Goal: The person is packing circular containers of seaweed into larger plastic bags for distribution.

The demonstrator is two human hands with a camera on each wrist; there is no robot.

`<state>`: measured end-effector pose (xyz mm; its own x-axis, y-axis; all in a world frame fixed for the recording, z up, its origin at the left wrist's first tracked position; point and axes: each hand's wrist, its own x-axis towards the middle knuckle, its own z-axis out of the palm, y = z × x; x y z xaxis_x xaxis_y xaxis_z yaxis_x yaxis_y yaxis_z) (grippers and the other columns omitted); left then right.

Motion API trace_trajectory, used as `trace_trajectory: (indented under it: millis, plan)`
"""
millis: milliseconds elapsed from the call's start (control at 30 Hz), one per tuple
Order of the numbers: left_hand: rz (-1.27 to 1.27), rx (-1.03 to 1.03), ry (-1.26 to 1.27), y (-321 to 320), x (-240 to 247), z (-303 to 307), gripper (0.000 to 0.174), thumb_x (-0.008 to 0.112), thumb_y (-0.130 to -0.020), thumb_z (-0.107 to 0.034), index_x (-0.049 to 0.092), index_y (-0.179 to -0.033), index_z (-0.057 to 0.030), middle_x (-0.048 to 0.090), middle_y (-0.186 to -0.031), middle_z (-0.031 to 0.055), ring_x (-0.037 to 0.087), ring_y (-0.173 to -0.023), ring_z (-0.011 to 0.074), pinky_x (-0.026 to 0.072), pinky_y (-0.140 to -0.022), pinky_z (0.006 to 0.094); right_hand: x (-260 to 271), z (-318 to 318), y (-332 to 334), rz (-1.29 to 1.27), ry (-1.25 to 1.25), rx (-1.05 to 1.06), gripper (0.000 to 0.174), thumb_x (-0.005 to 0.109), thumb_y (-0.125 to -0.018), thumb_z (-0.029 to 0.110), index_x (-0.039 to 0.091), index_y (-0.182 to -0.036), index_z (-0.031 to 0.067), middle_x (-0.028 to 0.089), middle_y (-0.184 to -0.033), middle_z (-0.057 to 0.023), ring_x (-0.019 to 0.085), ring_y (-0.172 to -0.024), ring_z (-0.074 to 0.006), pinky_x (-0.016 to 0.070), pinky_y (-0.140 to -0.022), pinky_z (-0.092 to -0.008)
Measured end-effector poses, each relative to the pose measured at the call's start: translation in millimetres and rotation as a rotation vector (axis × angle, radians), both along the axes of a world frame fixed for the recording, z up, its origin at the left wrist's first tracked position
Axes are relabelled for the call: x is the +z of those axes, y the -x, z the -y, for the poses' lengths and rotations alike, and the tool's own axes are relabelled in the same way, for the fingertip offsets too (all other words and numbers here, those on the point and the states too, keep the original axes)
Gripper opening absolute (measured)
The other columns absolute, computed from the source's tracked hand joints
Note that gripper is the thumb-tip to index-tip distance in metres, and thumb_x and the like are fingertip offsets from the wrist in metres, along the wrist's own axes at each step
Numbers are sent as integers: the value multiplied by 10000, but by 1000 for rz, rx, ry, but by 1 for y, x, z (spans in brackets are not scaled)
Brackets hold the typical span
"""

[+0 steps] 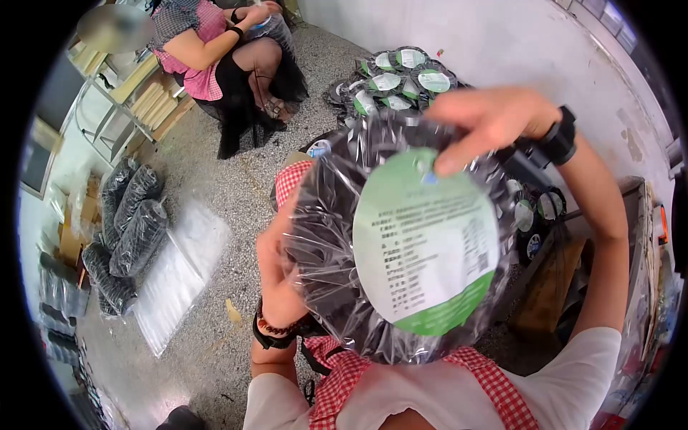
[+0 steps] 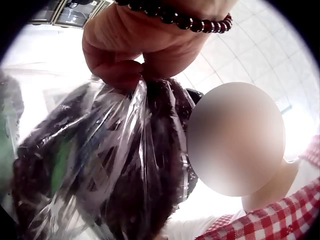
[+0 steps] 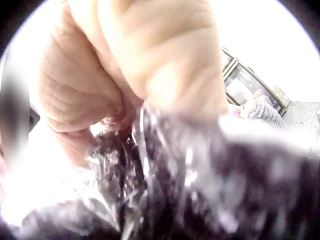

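Note:
A dark, bulky item wrapped in clear plastic (image 1: 326, 233) is held up in front of the chest. Facing the head camera is its oval green-and-white label (image 1: 423, 244), covered in printed lines and a code square. My left hand (image 1: 276, 261) grips the wrapped item's left side; in the left wrist view its fingers pinch gathered plastic (image 2: 142, 107). At the upper right edge my right hand (image 1: 494, 125) holds the wrapping, its thumb over the label's top. Dark, blurred wrapped material (image 3: 165, 165) lies under the right fingers in the right wrist view.
A pile of similar labelled packages (image 1: 401, 79) lies by the wall. Several dark wrapped rolls (image 1: 140, 229) and flat clear plastic sheets (image 1: 183, 276) are on the floor at left. Another person (image 1: 222, 64) sits at the back beside a shelf rack (image 1: 129, 93). A cardboard box (image 1: 548, 287) stands at right.

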<state>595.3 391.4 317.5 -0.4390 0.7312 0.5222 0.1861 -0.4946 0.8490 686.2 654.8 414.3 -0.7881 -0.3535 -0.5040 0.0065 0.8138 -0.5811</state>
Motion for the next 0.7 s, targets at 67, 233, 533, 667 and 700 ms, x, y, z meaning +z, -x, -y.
trace_trajectory:
  millis: [67, 233, 533, 667, 700]
  plan:
    - [145, 42, 75, -11, 15, -8, 624, 605, -789, -173, 370, -1319, 58, 438, -1329, 179, 411, -1234, 232, 270, -1032, 322, -19, 4, -1, 19, 271, -48, 422, 583, -859, 323, 530, -984, -77, 591, -785, -99, 537, -731, -166, 431, -664, -314]
    - [-91, 166, 233, -1, 26, -3, 448, 503, -786, -30, 492, -1228, 49, 491, -1279, 190, 490, -1168, 257, 334, -991, 316, -66, 14, 10, -183, -156, 12, 340, 526, -864, 188, 500, -1077, -76, 512, -1117, -227, 527, -1015, -360, 426, -848, -406]
    - [-1415, -179, 566, -28, -1, -32, 472, 556, -678, -18, 613, -1119, -175, 615, -1113, 50, 574, -509, 129, 443, -421, 244, -105, -11, -7, -691, -487, -224, 291, 522, -850, 232, 497, -1057, 30, 599, -765, -148, 606, -672, -316, 473, -532, -413]
    - [-1333, 7, 560, -19, -26, -33, 504, 548, -686, -2, 574, -1170, -141, 588, -1096, 34, 524, -475, 145, 431, -415, 251, -71, -26, -66, -637, -659, -320, 240, 508, -835, 205, 534, -979, 14, 606, -720, -124, 607, -578, -283, 470, -475, -369]
    - [-1305, 55, 588, -18, -27, -32, 519, 543, -689, 8, 568, -1184, -144, 575, -1006, 21, 516, -475, 143, 420, -408, 251, -107, -47, -79, -681, -641, -234, 278, 530, -796, 169, 527, -1011, -8, 597, -757, -134, 602, -571, -285, 476, -482, -363]
